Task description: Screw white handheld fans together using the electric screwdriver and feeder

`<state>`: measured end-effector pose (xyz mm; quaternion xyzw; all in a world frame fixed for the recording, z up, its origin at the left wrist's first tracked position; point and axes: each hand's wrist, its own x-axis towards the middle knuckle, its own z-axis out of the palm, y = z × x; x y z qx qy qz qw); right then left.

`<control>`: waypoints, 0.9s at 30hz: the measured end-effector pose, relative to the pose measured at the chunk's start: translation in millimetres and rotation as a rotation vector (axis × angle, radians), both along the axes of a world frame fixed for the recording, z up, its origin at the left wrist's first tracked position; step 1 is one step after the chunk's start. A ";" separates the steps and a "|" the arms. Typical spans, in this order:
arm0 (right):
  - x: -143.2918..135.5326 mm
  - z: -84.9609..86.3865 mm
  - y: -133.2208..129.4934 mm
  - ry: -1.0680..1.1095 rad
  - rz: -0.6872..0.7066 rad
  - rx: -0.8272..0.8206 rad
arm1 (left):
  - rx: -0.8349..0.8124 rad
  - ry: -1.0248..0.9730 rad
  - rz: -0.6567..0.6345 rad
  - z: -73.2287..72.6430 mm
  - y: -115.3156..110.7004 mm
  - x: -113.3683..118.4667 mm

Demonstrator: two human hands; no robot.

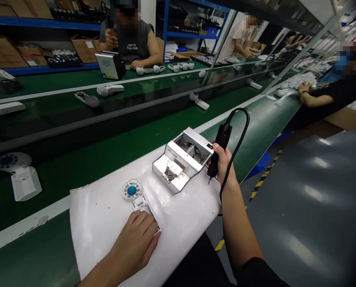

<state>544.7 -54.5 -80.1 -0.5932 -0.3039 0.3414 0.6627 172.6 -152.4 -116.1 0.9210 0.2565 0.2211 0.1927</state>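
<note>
My right hand is closed around a black electric screwdriver, its bit pointing down over the white sheet and a black cable looping from its top. Beside it stands a metal screw feeder, with small screws in its open bin. My left hand is wrapped over the handle of a white handheld fan, which lies on the sheet. The fan's round head with a blue centre shows beyond my fingers. Most of the handle is hidden under that hand.
The white sheet covers part of the green bench. Behind it runs a green conveyor carrying several fan units, one white fan at the near left. A co-worker sits across the line; another person works at the right.
</note>
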 end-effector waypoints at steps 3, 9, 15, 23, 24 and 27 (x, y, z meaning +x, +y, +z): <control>0.4 -1.0 0.6 -0.005 -0.003 0.000 | 0.000 0.007 -0.002 0.5 0.2 -0.1; 0.9 -2.2 0.3 -0.024 0.007 -0.006 | 0.001 0.011 -0.003 0.3 0.9 -0.1; 0.6 -2.4 0.1 -0.042 0.005 -0.010 | 0.011 0.021 0.001 -0.6 0.5 -0.2; -0.1 -0.8 -0.2 -0.032 0.005 -0.009 | -0.003 0.025 -0.006 -1.0 1.2 -0.9; -0.2 -0.7 -0.1 -0.031 0.004 -0.009 | -0.005 0.025 -0.006 -1.3 1.3 -1.0; -0.7 -0.4 0.0 -0.028 -0.002 -0.011 | -0.011 0.023 -0.006 -2.0 1.0 -1.5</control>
